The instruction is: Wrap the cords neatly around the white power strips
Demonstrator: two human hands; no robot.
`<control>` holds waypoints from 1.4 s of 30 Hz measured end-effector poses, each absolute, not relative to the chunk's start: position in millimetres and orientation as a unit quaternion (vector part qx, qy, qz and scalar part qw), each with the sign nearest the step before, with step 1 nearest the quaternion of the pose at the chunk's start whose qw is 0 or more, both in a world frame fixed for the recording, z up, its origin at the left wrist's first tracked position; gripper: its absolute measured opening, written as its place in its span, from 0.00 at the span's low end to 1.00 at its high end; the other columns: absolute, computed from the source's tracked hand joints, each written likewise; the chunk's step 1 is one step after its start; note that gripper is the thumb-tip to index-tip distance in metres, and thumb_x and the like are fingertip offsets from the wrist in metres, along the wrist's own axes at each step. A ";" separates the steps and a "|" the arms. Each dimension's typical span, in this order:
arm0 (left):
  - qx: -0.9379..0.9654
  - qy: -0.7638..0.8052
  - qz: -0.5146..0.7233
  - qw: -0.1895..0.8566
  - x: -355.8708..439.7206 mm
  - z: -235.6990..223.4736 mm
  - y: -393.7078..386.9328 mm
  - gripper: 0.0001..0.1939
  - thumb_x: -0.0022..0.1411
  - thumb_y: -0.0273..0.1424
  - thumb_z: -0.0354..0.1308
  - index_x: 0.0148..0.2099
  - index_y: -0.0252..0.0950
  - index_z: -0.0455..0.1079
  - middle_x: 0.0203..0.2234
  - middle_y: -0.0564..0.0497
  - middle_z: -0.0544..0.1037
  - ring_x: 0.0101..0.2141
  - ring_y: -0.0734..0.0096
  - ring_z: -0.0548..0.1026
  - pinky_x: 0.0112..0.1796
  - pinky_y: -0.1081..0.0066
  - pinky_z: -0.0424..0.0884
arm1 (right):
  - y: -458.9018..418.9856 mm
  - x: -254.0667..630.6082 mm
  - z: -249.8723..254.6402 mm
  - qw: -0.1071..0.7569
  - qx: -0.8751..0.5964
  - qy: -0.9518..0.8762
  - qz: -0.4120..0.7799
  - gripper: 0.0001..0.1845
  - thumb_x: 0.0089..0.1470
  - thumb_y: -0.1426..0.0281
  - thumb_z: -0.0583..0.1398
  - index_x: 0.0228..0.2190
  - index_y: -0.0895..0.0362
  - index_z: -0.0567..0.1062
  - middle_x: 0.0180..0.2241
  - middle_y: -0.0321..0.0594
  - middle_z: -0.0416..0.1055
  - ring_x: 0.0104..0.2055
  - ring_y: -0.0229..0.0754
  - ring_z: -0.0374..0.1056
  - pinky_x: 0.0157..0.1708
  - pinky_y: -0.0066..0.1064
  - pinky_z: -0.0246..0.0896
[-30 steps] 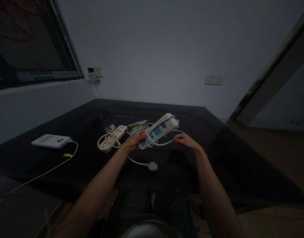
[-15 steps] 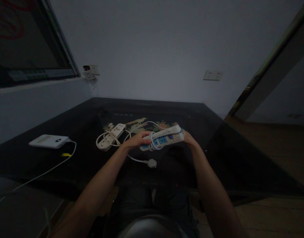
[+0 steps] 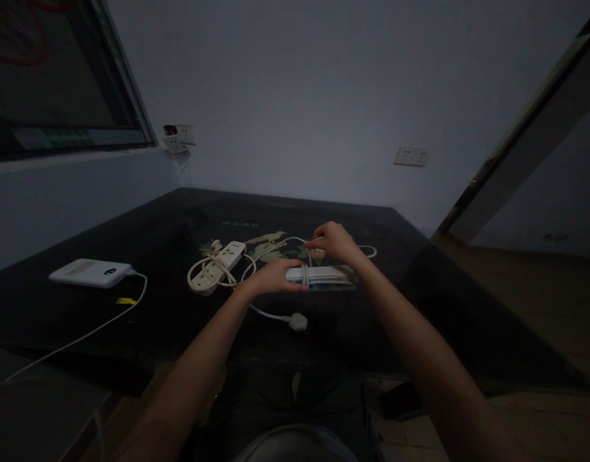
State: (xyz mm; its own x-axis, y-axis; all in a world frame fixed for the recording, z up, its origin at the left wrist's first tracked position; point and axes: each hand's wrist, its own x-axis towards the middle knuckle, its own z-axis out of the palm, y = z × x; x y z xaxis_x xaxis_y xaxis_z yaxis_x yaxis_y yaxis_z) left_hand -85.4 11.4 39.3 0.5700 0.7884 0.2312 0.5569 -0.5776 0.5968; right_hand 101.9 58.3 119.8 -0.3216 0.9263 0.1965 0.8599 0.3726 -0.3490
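Left hand [image 3: 274, 276] clamped on the power strip's [image 3: 328, 276] left end, likely steadying it so the cord turns don't slip. Right hand [image 3: 334, 240] looks pinched on the cord [image 3: 309, 259] just above, presumably keeping it taut. Strip's over mid-tabletop [image 3: 357, 337]; can't tell if it touches. Plug [image 3: 298, 321] lies toward the front edge. Sockets mostly hidden; right fingertips too dim to confirm.
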 end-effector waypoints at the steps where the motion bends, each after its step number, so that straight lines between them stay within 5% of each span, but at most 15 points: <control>1: 0.855 0.401 0.244 0.221 -85.3 38.8 11.4 0.29 0.50 0.46 0.63 0.51 0.36 0.70 0.44 0.45 0.78 0.44 0.56 0.75 0.45 0.65 0.67 | 52.1 97.8 122.3 0.173 -0.557 -0.809 0.072 0.14 0.45 0.58 0.65 0.28 0.56 0.80 0.26 0.41 0.74 0.29 0.40 0.67 0.27 0.28 0.51; 9: 0.835 0.450 0.260 0.180 -80.0 32.0 10.5 0.37 0.49 0.44 0.64 0.60 0.36 0.61 0.46 0.43 0.77 0.44 0.52 0.75 0.42 0.64 0.68 | 18.8 87.2 129.8 0.102 -0.557 -0.824 0.028 0.13 0.53 0.60 0.61 0.35 0.53 0.80 0.36 0.46 0.78 0.40 0.48 0.72 0.34 0.30 0.59; 15: 0.829 0.472 0.264 0.144 -81.9 24.6 17.0 0.31 0.54 0.43 0.61 0.59 0.42 0.65 0.40 0.46 0.79 0.41 0.55 0.76 0.42 0.64 0.67 | 2.0 85.6 132.6 0.071 -0.529 -0.845 0.031 0.13 0.57 0.64 0.57 0.39 0.55 0.80 0.37 0.50 0.77 0.40 0.50 0.73 0.36 0.34 0.61; 22: 0.753 0.472 0.415 0.194 -85.0 19.5 28.7 0.31 0.52 0.43 0.63 0.55 0.35 0.68 0.49 0.43 0.74 0.49 0.55 0.72 0.50 0.62 0.64 | 6.8 97.5 101.8 0.218 -0.474 -0.843 0.130 0.15 0.59 0.68 0.55 0.44 0.55 0.77 0.40 0.48 0.77 0.44 0.49 0.70 0.41 0.34 0.60; 26: 0.710 0.468 0.467 0.241 -82.3 16.9 32.8 0.29 0.50 0.41 0.65 0.53 0.36 0.70 0.48 0.44 0.75 0.49 0.56 0.72 0.52 0.62 0.64 | 4.5 105.0 68.4 0.336 -0.420 -0.810 0.234 0.17 0.58 0.66 0.52 0.43 0.57 0.76 0.32 0.44 0.75 0.34 0.44 0.69 0.34 0.31 0.60; 30: 0.637 0.461 0.518 0.336 -80.9 14.1 37.5 0.26 0.51 0.40 0.64 0.50 0.33 0.70 0.44 0.45 0.77 0.46 0.58 0.74 0.48 0.63 0.67 | 2.1 113.6 39.6 0.383 -0.433 -0.739 0.346 0.22 0.58 0.57 0.49 0.36 0.59 0.75 0.17 0.32 0.59 0.19 0.36 0.54 0.20 0.27 0.46; 42: 0.478 0.410 0.541 0.558 -71.1 18.8 27.2 0.27 0.47 0.43 0.67 0.46 0.31 0.71 0.32 0.47 0.80 0.27 0.69 0.77 0.30 0.71 0.72 | 15.1 131.9 20.1 0.359 -0.384 -0.760 0.382 0.20 0.57 0.54 0.51 0.26 0.56 0.68 0.17 0.30 0.56 0.20 0.34 0.52 0.20 0.26 0.44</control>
State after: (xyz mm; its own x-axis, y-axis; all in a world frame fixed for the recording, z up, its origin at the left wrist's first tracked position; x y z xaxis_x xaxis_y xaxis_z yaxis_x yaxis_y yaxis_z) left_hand -71.1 27.2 18.8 0.0791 0.9951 0.0592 -0.2112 -0.0413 0.9766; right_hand 131.9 15.1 20.1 -0.4468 0.8584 0.2520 0.3090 0.4124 -0.8570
